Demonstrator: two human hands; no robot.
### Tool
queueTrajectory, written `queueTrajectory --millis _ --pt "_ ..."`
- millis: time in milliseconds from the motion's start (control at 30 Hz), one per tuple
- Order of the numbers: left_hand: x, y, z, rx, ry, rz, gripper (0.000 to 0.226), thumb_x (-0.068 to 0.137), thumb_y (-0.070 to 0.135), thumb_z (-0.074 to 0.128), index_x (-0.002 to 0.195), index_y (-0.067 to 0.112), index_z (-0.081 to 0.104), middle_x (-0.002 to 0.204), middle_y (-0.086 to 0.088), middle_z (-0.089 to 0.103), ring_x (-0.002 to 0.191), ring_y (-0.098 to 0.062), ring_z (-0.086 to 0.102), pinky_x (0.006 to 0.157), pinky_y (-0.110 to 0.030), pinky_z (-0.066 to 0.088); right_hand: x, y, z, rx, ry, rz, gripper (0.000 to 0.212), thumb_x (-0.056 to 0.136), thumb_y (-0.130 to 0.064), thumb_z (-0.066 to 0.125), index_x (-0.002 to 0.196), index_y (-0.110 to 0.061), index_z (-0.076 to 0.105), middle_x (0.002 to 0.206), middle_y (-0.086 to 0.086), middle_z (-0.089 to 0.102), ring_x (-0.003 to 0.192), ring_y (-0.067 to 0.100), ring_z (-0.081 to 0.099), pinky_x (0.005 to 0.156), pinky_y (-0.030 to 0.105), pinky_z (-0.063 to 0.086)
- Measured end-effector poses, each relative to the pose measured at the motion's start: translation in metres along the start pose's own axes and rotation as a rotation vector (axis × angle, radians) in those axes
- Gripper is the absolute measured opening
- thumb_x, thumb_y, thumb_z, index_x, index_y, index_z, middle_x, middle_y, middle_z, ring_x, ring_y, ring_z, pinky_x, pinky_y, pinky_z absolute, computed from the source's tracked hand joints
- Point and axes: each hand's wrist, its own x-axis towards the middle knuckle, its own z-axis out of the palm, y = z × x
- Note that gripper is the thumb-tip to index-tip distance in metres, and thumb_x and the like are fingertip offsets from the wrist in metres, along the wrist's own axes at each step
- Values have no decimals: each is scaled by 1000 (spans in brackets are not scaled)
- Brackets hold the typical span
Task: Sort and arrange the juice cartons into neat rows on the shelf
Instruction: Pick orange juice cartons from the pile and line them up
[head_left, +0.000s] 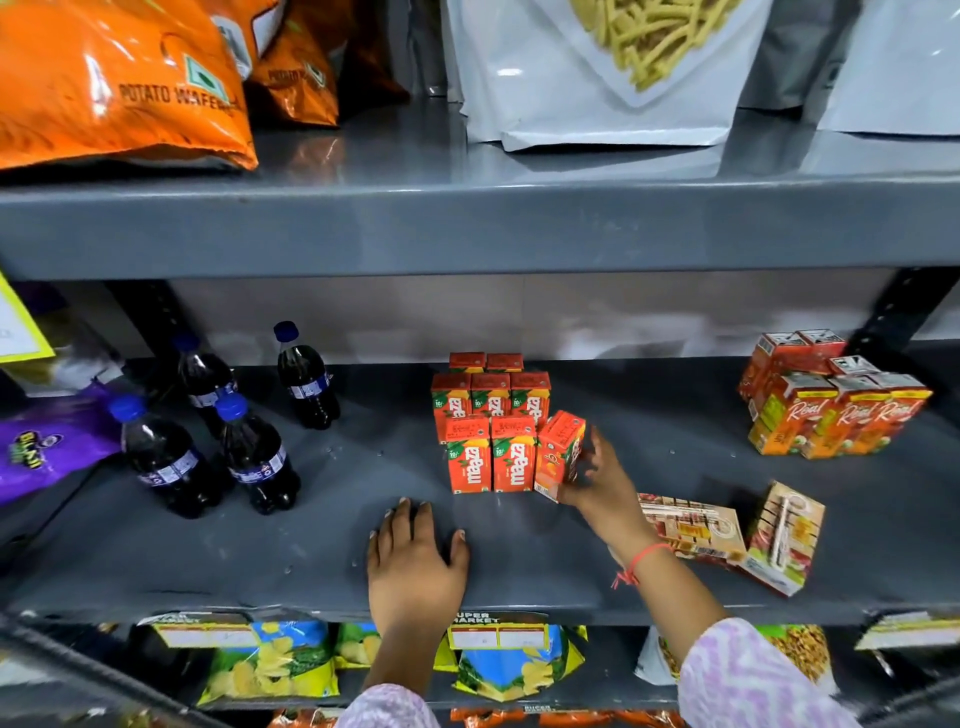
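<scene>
Now, right hand (592, 478): holding a tilted carton (558, 454) beside the front row (491, 457).
Left hand (415, 561): spread flat, empty, on the shelf (311, 545).
Risk: the tilted carton could knock its neighbours over.

Orange cartons (491, 431), grey shelf (332, 530), blue-capped dark bottles (249, 452), pink-patterned sleeve (753, 680).

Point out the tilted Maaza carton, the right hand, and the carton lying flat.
tilted Maaza carton (558, 452): head view, orange side face.
right hand (597, 480): head view, back of hand.
flat carton (691, 525): head view, upward face.
</scene>
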Motion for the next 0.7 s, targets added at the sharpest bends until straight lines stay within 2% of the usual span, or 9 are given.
queueTrajectory --millis 67,200,333,467,567,700 --pt "0 0 -1 -2 -9 1 62 84 49 33 135 14 38 149 -8 33 137 -26 26 115 -39 15 -2 0 5 -8 24 -28 66 72 -19 77 128 -26 43 129 4 59 119 23 55 98 37 43" --pt "0 1 -2 4 -26 -5 58 89 47 38 139 18 30 152 -4 25 140 -22 18 116 -36 9 -2 -1 4 -130 52 -54 53 77 -20 72 124 -15 48 126 8 62 116 27 57 89 29 41" --pt "0 3 -5 2 -33 -16 58 90 47 37 139 18 29 153 -4 23 140 -22 17 116 -36 8 2 4 3 -193 63 -29 51 76 -21 74 121 -12 51 122 10 64 112 29 60 91 35 46" --pt "0 4 -6 2 -39 -25 58 90 47 36 140 19 27 154 -3 21 141 -21 15 116 -36 7 4 12 11 -174 177 -5 48 72 -20 77 111 -11 50 115 11 65 106 30 61 88 37 48" --pt "-1 4 -7 7 -33 -25 59 90 48 35 140 19 26 154 -2 21 141 -20 14 116 -35 6 4 12 17 -206 246 22 55 69 -23 79 112 -11 47 118 12 61 107 31 59 92 44 49" --pt "-1 5 -7 4 -34 -24 59 90 48 35 140 19 26 154 -2 21 141 -21 14 116 -35 6 4 8 21 -222 264 42 61 66 -26 81 112 -12 44 118 12 58 107 31 59 92 45 49"
